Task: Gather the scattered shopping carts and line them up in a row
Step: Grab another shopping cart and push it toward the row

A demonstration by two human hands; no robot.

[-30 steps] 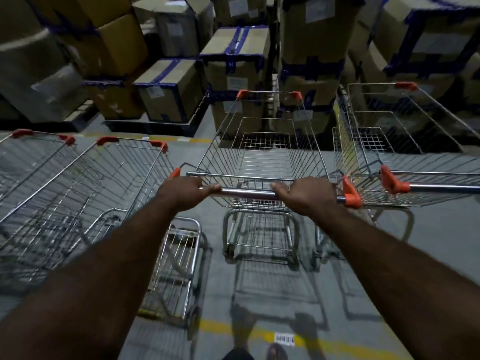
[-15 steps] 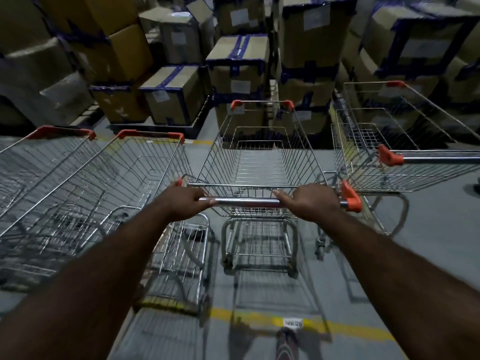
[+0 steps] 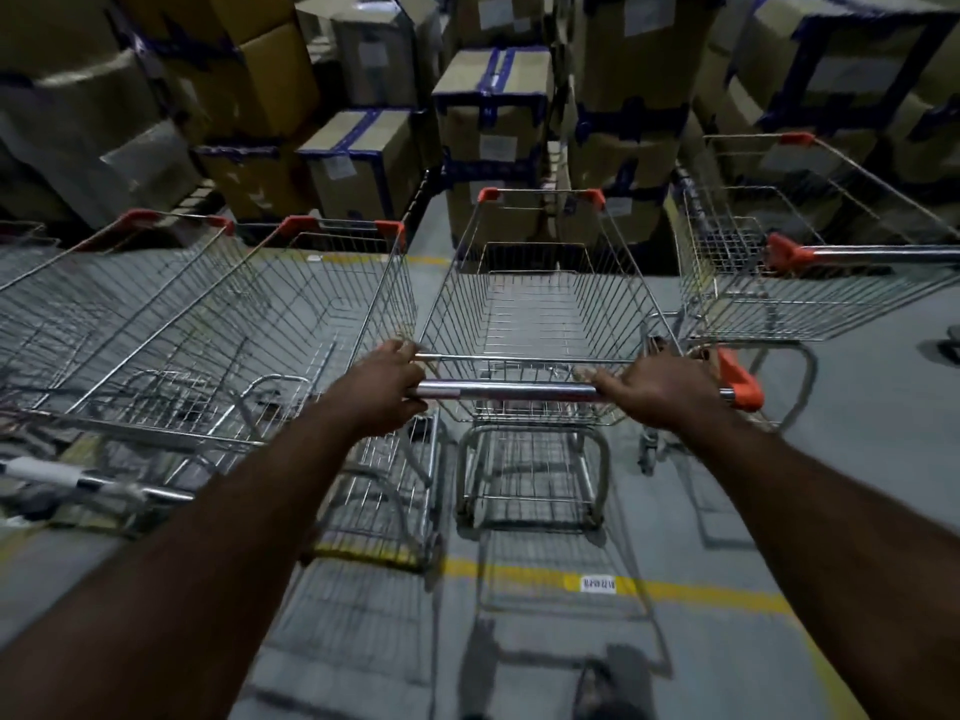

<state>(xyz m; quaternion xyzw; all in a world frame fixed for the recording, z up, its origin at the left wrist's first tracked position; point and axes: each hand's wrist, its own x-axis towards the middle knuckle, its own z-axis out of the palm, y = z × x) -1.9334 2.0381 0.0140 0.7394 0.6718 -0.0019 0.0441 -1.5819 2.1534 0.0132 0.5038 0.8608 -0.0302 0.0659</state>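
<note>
Both arms outstretched, left hand (image 3: pixel 387 389) and right hand (image 3: pixel 660 389) curled round middle cart's handle bar (image 3: pixel 511 392), neighbouring carts (image 3: pixel 291 324) close alongside, stacked boxes (image 3: pixel 493 96) ahead

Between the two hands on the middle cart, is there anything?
Only a bare stretch of the cart's handle. The left hand and right hand grip it on either side. The head view shows this.

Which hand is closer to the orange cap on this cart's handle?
Right. The right hand grips the bar just beside the orange cap; the left hand grips the bar's opposite end.
</note>
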